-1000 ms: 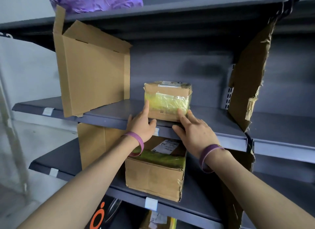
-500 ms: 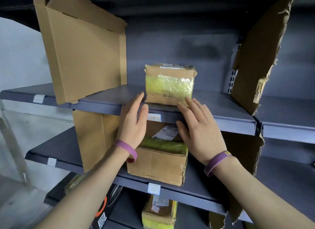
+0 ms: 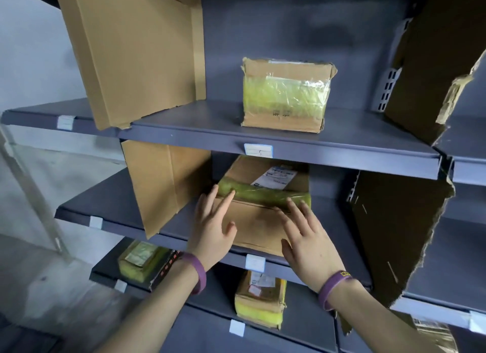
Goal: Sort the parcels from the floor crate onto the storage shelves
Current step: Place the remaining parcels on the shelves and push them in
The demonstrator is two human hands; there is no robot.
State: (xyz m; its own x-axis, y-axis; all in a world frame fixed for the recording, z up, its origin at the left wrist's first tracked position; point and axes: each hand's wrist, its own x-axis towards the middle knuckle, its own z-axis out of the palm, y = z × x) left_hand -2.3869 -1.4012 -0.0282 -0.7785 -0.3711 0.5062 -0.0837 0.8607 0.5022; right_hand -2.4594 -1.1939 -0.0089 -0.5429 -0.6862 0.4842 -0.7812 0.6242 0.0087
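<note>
Four boxes (image 3: 259, 300); left hand (image 3: 210, 234) and right hand (image 3: 310, 247), both open and empty, at the middle box (image 3: 257, 229); top box (image 3: 284, 95) at 12 o'clock

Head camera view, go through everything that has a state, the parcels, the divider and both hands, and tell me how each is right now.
Left hand, open, fingers straight.
Right hand, open, fingers spread.
Upper parcel, taped shut, resting on the upper shelf, untouched.
Middle parcel, taped shut, on the middle shelf, both hands at its front.
Bottom parcel, standing on the lower shelf, untouched.
Right cardboard divider, upright, edge torn.
</note>
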